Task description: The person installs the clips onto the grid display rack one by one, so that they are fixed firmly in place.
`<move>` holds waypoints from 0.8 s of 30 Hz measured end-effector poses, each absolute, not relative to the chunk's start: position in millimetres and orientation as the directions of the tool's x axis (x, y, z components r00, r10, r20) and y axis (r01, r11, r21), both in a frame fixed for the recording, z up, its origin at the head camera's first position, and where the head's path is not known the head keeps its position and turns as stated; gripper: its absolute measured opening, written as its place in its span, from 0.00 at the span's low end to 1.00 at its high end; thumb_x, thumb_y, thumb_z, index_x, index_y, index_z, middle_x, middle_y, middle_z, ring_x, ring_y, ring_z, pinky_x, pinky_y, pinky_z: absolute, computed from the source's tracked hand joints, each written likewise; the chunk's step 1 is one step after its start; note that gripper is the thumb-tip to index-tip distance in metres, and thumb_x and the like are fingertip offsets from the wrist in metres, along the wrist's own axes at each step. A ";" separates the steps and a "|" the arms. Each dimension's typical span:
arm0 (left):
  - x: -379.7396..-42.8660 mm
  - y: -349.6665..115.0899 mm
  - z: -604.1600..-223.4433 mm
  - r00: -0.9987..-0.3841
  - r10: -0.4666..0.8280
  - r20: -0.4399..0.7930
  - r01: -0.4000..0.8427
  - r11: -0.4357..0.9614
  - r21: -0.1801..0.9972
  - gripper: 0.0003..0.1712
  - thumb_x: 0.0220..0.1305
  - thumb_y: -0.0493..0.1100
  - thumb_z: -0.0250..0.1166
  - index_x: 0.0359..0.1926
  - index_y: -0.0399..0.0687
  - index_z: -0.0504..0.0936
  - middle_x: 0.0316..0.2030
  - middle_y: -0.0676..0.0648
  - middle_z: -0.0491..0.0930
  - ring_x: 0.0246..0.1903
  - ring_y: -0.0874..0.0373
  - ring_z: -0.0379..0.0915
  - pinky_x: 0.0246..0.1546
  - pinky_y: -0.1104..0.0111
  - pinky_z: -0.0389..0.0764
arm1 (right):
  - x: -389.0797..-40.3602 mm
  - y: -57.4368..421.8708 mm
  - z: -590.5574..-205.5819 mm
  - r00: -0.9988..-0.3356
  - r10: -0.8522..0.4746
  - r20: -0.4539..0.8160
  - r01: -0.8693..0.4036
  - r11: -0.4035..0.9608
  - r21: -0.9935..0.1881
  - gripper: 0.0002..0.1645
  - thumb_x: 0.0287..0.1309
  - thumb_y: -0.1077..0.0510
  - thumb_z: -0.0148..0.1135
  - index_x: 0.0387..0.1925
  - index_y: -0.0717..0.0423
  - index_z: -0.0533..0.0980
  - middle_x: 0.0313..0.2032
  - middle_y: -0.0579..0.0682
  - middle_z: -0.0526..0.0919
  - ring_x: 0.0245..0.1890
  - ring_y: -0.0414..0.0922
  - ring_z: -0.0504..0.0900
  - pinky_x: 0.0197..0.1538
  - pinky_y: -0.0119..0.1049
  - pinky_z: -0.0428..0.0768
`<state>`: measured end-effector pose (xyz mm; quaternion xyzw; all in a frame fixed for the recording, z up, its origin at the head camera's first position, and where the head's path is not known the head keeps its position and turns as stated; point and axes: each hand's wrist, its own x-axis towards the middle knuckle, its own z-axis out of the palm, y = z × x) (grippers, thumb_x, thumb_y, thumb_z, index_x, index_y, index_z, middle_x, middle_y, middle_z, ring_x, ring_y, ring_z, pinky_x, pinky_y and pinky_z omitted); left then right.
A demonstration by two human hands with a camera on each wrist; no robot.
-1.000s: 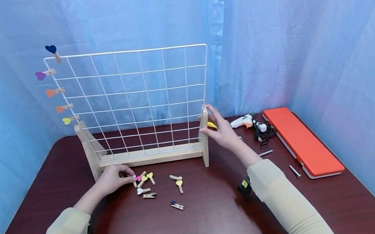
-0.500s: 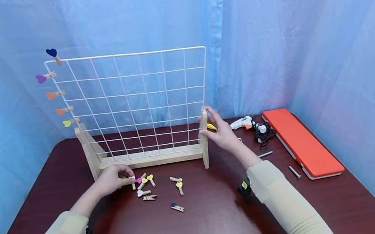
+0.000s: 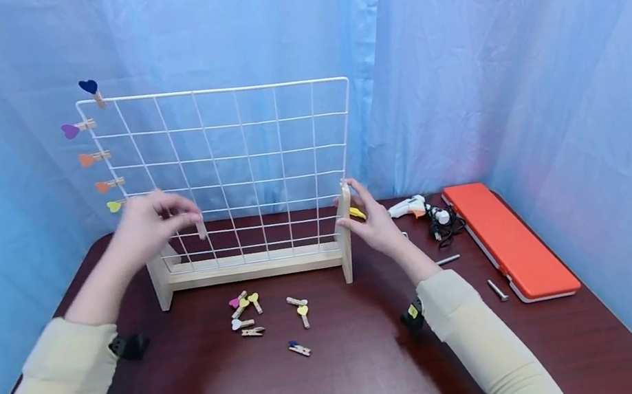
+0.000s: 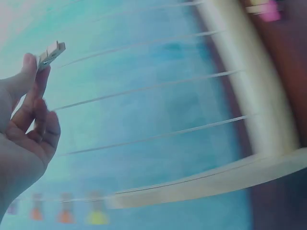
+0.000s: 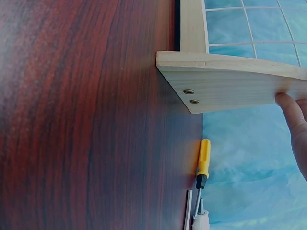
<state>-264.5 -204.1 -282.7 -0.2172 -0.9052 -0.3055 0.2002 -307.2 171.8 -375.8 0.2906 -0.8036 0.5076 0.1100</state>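
My left hand [image 3: 154, 224], blurred by motion, pinches a small wooden clothespin [image 4: 52, 53] between thumb and fingertips. It is raised in front of the lower left part of a white wire grid [image 3: 241, 126]. The grid stands upright in a wooden stand [image 3: 256, 271]. At the stand's right upright, my right hand [image 3: 375, 222] grips the upper edge with thumb and fingers. Several heart-topped clothespins are clipped along the grid's left side, among them a purple one [image 3: 71, 130] and a yellow one [image 3: 114, 206]; a dark blue one [image 3: 89, 87] sits on the top wire.
Loose clothespins lie before the stand, including a pink-hearted one [image 3: 235, 302] and a dark blue one [image 3: 299, 348]. To the right are a yellow-handled screwdriver [image 5: 204, 158], a white glue gun [image 3: 407, 205] with black cord, a bolt [image 3: 497, 289] and a red case [image 3: 512, 241].
My left hand has lifted a clothespin off the table, up and slightly left, to the front of the grid. The right hand stays on the stand.
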 end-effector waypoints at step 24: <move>-306.0 -213.9 -133.4 -0.724 -0.100 0.683 0.318 0.830 0.459 0.20 0.56 0.56 0.58 0.38 0.46 0.83 0.25 0.71 0.60 0.37 0.75 0.45 0.42 0.69 0.54 | -308.7 171.7 -378.3 -0.800 -0.362 0.478 -0.587 0.307 -0.749 0.42 0.53 0.65 0.59 0.65 0.50 0.50 0.52 0.58 0.74 0.58 0.54 0.66 0.56 0.53 0.66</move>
